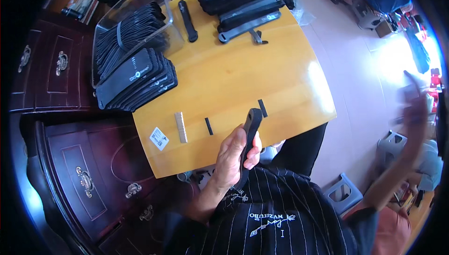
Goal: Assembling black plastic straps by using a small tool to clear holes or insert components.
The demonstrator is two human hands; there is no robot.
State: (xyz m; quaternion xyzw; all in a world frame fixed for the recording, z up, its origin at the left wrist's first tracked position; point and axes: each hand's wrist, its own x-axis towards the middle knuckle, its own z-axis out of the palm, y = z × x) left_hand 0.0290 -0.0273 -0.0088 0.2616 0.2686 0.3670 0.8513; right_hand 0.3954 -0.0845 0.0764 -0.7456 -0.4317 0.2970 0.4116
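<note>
One black strap sits clasped in the left hand at the table's near edge. Ahead lie two small black strips, one silver bar, one white square label. Right hand, raised far right, blurred; grip unclear.

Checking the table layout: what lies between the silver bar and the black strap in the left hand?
In the head view, one small black strip lies on the wooden table between the silver bar and the black strap.
</note>
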